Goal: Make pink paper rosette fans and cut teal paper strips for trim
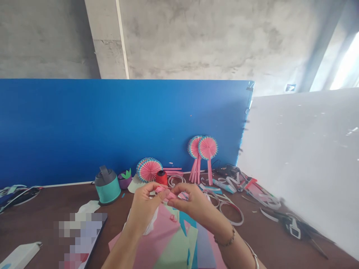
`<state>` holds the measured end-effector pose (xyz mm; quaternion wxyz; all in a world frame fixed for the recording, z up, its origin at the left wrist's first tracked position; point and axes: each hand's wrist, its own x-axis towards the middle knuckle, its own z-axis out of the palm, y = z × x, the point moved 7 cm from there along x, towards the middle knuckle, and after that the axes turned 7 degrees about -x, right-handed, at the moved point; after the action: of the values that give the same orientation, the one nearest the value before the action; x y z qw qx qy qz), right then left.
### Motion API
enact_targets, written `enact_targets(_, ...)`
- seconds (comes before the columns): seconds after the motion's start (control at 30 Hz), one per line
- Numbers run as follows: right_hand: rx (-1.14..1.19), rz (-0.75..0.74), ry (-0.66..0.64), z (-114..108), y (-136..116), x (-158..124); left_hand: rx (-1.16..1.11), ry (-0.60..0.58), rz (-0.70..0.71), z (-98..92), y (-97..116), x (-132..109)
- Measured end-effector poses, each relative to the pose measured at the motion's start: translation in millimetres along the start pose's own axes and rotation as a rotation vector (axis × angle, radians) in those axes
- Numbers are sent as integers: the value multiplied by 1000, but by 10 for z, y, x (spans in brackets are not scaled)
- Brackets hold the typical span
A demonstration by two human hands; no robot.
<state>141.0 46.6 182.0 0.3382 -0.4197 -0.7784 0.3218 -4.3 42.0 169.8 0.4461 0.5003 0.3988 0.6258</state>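
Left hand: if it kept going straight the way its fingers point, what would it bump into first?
The left hand points right, toward the right hand, across the pink folded paper both pinch. It would probably meet the right hand's fingertips first; they look nearly touching.

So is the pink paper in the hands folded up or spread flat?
Folded. The pink paper piece is a narrow bunched strip pinched between the left hand and right hand, above flat coloured paper sheets.

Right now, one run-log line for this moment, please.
left hand: pinching pink folded paper | right hand: pinching same paper | below: coloured paper sheets on brown table
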Motion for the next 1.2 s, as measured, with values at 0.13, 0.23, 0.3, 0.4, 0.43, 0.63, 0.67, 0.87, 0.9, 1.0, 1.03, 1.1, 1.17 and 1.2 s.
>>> enact_targets(0.13, -77, 25, 10, -72, 88, 3, 72, -24, -31, 0, -36, 20)
enact_targets(0.23, -164, -38, 75, -91, 110, 8, 319, -135, -27, 45, -27, 10)
enact_targets(0.3, -198, -110, 101, -77, 79, 7, 473, -192, 31, 73, -5, -7)
enact_targets(0.4, -199, -164, 109, -65, 24, 5, 571, -185, 165, 77, 33, -17)
enact_targets(0.43, -185, -163, 108, -71, 11, 5, 572, -167, 200, 68, 38, -15)
enact_targets(0.63, -263, -120, 152, -169, 3, 3, 465, -148, 226, 27, 66, 17)
enact_targets(0.67, -298, -134, 170, -186, -1, 0, 451, -183, 205, 41, 71, 17)
enact_targets(0.87, -378, -253, 226, -221, -54, -26, 430, -301, 176, 67, 112, 16)
enact_targets(0.9, -378, -283, 231, -221, -70, -31, 425, -305, 178, 58, 110, 23)
enact_targets(1.0, -389, -359, 237, -221, -93, -42, 407, -370, 111, 38, 60, 42)
enact_targets(1.03, -394, -367, 238, -226, -85, -43, 408, -405, 80, 35, 41, 41)
enact_targets(1.1, -392, -349, 236, -243, -48, -42, 419, -473, 47, 30, 27, 30)
enact_targets(1.17, -368, -311, 204, -254, -9, -45, 422, -512, 58, 20, 44, 17)
enact_targets(1.2, -354, -296, 172, -250, 2, -50, 414, -521, 71, 15, 58, 13)
